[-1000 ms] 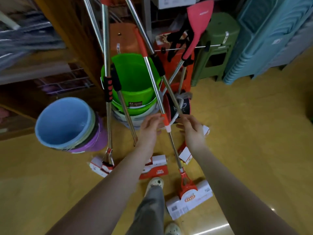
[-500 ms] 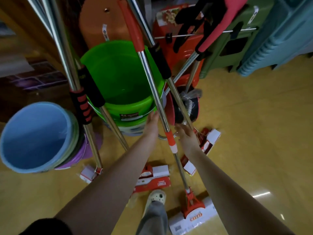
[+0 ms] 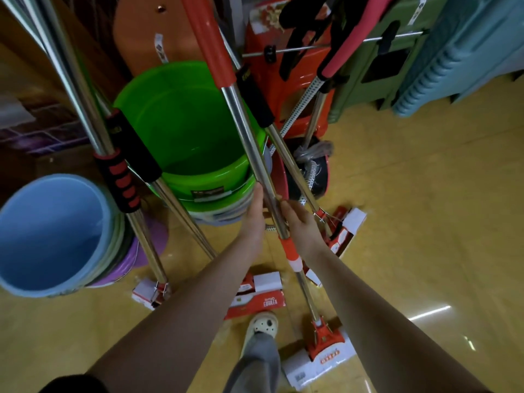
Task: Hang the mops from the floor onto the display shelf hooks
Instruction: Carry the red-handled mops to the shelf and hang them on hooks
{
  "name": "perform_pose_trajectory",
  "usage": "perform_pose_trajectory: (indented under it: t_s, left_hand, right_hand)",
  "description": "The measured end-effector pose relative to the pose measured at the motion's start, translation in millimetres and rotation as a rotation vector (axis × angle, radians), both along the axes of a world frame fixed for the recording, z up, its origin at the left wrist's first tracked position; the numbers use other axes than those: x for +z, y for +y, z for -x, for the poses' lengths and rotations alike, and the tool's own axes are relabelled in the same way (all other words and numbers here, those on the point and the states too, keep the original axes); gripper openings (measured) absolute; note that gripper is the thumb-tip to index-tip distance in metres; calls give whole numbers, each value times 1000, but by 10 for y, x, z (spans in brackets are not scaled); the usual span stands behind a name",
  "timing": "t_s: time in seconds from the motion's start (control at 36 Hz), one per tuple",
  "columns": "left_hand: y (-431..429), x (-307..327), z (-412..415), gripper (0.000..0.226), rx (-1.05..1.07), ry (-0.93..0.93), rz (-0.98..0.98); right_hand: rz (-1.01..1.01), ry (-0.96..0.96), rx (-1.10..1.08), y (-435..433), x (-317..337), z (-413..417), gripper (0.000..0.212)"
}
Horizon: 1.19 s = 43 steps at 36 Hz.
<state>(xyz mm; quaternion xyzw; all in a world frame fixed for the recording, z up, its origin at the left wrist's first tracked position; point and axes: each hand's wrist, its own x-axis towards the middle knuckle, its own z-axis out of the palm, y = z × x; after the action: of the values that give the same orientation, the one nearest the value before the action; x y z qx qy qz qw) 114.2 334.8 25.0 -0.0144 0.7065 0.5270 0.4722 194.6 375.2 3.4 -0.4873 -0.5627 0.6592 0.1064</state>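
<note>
A mop (image 3: 243,117) with a steel pole and a red upper grip runs from the top centre down to its boxed head (image 3: 320,361) on the floor. My left hand (image 3: 253,219) and my right hand (image 3: 302,225) both grip this pole just above its orange collar. Three more mops stand around it: one with a red-and-black grip (image 3: 120,180), one with a black grip (image 3: 136,150) beside it, and one with a black grip (image 3: 255,100) just right of the held pole. Their boxed heads (image 3: 256,296) rest on the floor. No hooks are visible.
A green bucket (image 3: 158,109) stands right behind the poles, a stack with a blue bucket (image 3: 93,214) at left. Orange, red and green stools (image 3: 365,69) and a teal crate (image 3: 467,52) line the back. My foot (image 3: 262,326) is between the mop heads. Yellow floor opens to the right.
My view has closed in on the poles. Both hands have slid up the held pole, from the orange collar to the bare steel above it.
</note>
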Motion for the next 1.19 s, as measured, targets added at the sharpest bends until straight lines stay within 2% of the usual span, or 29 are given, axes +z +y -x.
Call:
perform_pose_trajectory:
  t_s: [0.19, 0.31, 0.39, 0.53, 0.69, 0.81, 0.92, 1.03, 1.19]
  left_hand:
    - [-270, 161, -403, 60, -17, -7, -160]
    - [-450, 269, -674, 83, -65, -75, -271]
    - [-566, 344, -894, 96, -40, -72, -277]
    - [-730, 587, -1259, 74, -21, -39, -279]
    - [-1048, 903, -1965, 72, -108, -65, -354]
    - [-1196, 1107, -2397, 57, -173, -34, -416]
    - [-1284, 1402, -2790, 68, -213, -56, -505]
    - [-1335, 1806, -3120, 39, -263, -35, -593]
    - [-1524, 2373, -3519, 39, -332, 19, -650]
  right_hand:
    - [-40, 226, -20, -134, 386, -246, 33]
    - [-56, 246, -6, -256, 634, -441, 17]
    - [-21, 253, 12, -372, 782, -637, 22]
    - [0, 305, -14, -582, 1048, -1012, 39]
    - [-72, 361, -70, -934, 1351, -1778, 21]
    - [-142, 372, -111, -1122, 1526, -2204, 22]
    - [-234, 444, -180, -1266, 1789, -2616, 30]
    - [-356, 478, -254, -1387, 2166, -2942, 23]
    - [-477, 519, -310, -1624, 2707, -3385, 19]
